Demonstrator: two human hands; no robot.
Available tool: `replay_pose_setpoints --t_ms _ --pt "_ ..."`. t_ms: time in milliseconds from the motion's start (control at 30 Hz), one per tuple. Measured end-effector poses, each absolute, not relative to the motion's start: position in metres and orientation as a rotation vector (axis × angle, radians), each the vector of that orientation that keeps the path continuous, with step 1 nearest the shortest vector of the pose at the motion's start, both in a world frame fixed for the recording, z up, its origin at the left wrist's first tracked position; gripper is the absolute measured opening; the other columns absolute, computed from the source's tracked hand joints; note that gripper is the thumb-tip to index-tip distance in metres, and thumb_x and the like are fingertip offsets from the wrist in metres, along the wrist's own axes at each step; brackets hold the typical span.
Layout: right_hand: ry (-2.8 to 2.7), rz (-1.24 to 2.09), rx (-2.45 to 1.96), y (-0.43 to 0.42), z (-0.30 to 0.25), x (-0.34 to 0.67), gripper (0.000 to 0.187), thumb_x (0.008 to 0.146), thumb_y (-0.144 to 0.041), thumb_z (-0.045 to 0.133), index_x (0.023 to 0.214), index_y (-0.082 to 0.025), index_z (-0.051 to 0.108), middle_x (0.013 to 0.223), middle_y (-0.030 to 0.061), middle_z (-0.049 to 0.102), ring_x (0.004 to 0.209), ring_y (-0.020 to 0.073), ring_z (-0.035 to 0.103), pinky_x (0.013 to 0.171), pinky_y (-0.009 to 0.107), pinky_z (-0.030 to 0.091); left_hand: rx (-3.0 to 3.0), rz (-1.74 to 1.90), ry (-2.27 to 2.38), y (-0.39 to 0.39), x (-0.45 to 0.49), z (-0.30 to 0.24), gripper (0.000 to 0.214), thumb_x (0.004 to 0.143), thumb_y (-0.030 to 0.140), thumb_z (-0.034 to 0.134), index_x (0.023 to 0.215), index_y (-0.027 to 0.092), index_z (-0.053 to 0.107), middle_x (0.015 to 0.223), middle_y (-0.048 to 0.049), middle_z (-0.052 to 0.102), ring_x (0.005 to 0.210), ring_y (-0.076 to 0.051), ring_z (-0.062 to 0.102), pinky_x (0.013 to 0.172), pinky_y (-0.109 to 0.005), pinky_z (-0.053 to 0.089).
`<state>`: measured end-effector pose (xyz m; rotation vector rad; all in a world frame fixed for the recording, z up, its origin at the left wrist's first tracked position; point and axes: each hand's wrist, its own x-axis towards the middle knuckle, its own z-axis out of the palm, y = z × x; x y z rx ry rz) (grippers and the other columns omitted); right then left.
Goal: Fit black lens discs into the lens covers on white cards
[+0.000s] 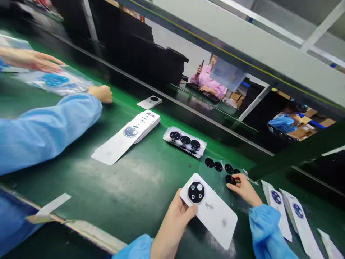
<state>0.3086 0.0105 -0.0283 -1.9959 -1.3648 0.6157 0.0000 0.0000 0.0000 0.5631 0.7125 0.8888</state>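
My left hand [175, 223] grips a white phone back cover [212, 212] by its near edge; the cover has a black round camera ring at its top. My right hand [244, 187] pinches a small black round disc [230, 179] on a clear film sheet [215, 172] that carries a row of several such discs. The sheet lies on the green belt [129, 187] just beyond the cover.
A stack of clear films with black discs [185, 141] and a pile of white covers [129, 138] lie farther out; a single cover [149, 102] sits beyond. A co-worker's blue sleeve [45, 129] and hands reach in at left. White cards [285, 212] lie at right.
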Motion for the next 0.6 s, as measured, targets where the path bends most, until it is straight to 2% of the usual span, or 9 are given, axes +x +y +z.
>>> replay_pose_setpoints --t_ms 233,600 --pt "-1.356 0.586 -2.003 0.008 -0.031 0.309 0.039 0.061 -0.041 0.073 0.089 -0.02 0.055 0.093 0.0069 0.058 0.084 0.0233 0.061 0.069 0.036 0.054 0.53 0.903 0.677 -0.001 0.001 -0.001 0.052 0.062 0.035 0.078 0.106 0.019 0.055 0.105 -0.0088 0.067 0.109 -0.03 0.056 0.088 -0.038 0.044" --pt "-1.356 0.581 -2.053 0.009 -0.03 0.31 0.043 0.062 -0.044 0.072 0.093 -0.018 0.055 0.096 0.0079 0.059 0.084 0.0224 0.062 0.071 0.035 0.054 0.53 0.885 0.686 0.004 -0.007 0.013 0.046 0.064 0.032 0.076 0.103 0.018 0.055 0.098 -0.0065 0.069 0.093 -0.024 0.063 0.08 -0.033 0.047"
